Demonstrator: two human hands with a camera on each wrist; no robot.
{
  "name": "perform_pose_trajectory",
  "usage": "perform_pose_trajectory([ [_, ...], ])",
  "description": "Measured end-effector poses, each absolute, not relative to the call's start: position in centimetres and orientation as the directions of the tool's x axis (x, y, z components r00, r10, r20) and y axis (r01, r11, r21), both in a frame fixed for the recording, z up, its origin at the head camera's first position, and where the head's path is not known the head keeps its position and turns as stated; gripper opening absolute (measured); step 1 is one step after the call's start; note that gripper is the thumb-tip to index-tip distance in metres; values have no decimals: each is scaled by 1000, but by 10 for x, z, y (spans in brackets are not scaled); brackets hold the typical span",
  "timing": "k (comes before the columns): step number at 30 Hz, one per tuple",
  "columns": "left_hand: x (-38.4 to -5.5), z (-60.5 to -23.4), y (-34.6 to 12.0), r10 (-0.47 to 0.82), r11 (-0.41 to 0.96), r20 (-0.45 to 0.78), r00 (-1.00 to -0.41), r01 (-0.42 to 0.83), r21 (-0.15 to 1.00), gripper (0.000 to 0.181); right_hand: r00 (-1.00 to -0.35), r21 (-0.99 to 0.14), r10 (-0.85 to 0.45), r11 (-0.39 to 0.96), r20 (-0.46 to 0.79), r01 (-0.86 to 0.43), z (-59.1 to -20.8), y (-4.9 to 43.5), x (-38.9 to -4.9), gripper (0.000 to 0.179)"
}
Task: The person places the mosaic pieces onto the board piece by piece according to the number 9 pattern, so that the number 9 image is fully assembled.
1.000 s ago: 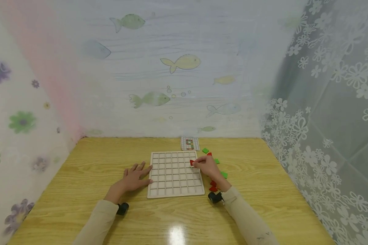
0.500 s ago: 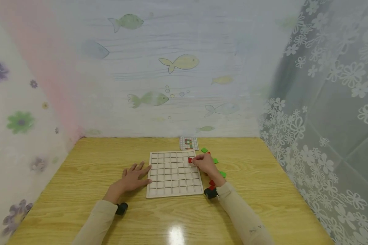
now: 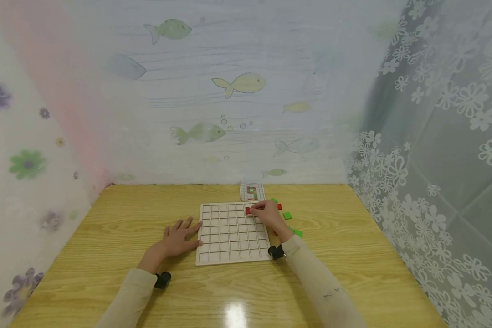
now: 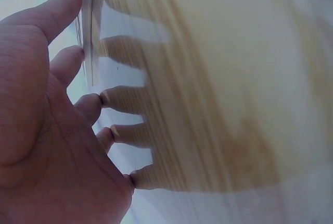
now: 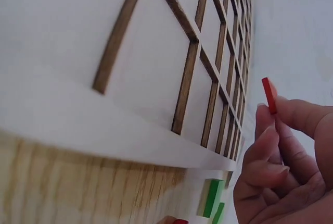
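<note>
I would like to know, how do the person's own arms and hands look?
The left hand and right hand wear no gloves. The left sleeve and right sleeve are beige. A small black device shows by each cuff. The right sleeve bears small dark markings, too small to read.

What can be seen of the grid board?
The grid board is a flat, pale, wood-like panel, roughly square, with a plain border and brown-sided dividers forming rows of square cells. It lies flat on the table. The left grip touches its left edge; the right grip partly hides its far right corner area.
</note>
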State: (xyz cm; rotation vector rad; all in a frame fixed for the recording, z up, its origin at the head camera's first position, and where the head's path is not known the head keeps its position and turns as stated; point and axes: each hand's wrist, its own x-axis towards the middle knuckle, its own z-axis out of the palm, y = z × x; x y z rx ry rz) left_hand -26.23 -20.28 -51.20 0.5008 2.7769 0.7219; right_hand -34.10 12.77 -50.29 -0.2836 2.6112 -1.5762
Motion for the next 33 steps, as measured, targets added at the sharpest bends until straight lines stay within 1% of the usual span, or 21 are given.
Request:
perform_pose_trajectory([
  [5,-263,-510,-203,386,820,-131,-913,274,502,73,-975,-898,-216,421,43,-132,-506,121,-347,18],
  [15,-265,-512,-205,412,791,-101,-906,300,533,75,-968,-874,-245,459,50,-161,-514,115,-358,12],
  [18,-266,-511,-204,408,792,-110,-907,292,536,74,-968,-868,-244,467,59,-171,-512,114,-357,11],
  [25,-268,-511,-205,391,816,-133,-911,277,507,72,-974,-869,-222,472,44,-147,-509,109,-357,12],
  [33,-267,-509,-206,388,814,-134,-912,271,514,72,-970,-850,-228,492,82,-187,-511,105,-360,9],
])
